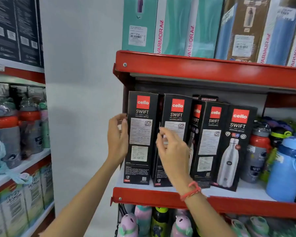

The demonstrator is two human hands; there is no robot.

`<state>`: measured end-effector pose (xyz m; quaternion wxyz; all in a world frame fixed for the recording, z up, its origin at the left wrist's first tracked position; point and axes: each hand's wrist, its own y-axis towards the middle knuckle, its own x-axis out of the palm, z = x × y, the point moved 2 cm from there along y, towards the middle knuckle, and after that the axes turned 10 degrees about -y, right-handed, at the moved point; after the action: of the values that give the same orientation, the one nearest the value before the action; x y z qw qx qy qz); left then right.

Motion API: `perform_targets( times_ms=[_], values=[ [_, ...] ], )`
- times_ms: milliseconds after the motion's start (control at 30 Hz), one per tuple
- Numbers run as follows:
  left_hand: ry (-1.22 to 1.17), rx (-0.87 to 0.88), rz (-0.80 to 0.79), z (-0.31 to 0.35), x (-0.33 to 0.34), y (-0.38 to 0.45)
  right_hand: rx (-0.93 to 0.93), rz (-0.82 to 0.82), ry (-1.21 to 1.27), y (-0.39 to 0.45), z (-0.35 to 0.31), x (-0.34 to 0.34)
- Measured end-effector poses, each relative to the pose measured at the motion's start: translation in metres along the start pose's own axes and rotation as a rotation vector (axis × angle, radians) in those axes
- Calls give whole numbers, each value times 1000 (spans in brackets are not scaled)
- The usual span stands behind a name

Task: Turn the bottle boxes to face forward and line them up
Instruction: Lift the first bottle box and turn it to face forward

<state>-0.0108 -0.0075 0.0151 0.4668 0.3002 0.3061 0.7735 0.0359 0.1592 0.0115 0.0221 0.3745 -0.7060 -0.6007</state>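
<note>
Several tall black bottle boxes stand in a row on the middle shelf (161, 197). The leftmost box (141, 134) and the second box (173, 117) show printed text sides. A third box (196, 117) is turned edge-on, a fourth box (210, 142) shows text, and the rightmost box (236, 147) shows the bottle picture. My left hand (117, 139) rests against the left edge of the leftmost box, fingers curled. My right hand (171, 151) hovers in front of the second box, fingers apart, holding nothing.
Loose bottles (258, 151) and a blue jug (287, 168) crowd the shelf to the right. Teal and blue boxes (174, 26) fill the upper shelf. Pink and green bottles (143, 221) stand below. Another rack with bottles (5, 130) is at left, across a white wall.
</note>
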Motion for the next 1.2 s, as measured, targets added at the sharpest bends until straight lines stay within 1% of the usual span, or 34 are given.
perform_targets(
  times_ms=[67, 133, 167, 267, 367, 433, 567, 667, 767, 967, 1033, 1100, 1167, 1200],
  values=[
    [-25, -229, -4, -16, -2, 3, 104, -94, -32, -12, -5, 18],
    [-56, -432, -66, -37, -2, 4, 159, -192, -87, -32, -13, 39],
    [-66, -502, -107, -46, -1, 6, 188, -221, -101, -39, -16, 49],
    [-135, -603, -179, -55, 2, 14, 294, -264, -99, -40, -24, 65],
    [-168, -654, -246, -61, 2, 21, 325, -260, -85, -31, -35, 75],
    [-176, -651, -296, -60, -1, 20, 339, -241, -88, -25, -38, 78],
    [-211, -585, -307, -49, -20, 12, 350, -203, -48, -28, -41, 78],
    [-215, -499, -341, -28, -33, 0, 356, -151, 6, -40, -39, 71],
    [-153, -397, -377, -7, -39, -14, 364, -142, 108, -53, -33, 61],
    [-130, -226, -382, 28, -47, -24, 267, -61, 288, -50, -16, 21],
    [-112, -210, -396, 38, -51, -21, 223, -92, 387, -43, -7, 8],
    [-94, -252, -452, 47, -55, -19, 158, -159, 475, -36, 2, -4],
    [-91, -280, -538, 56, -57, -21, 109, -275, 554, -28, 9, -12],
    [-100, -275, -555, 60, -58, -23, 93, -353, 584, -24, 12, -15]
  ],
)
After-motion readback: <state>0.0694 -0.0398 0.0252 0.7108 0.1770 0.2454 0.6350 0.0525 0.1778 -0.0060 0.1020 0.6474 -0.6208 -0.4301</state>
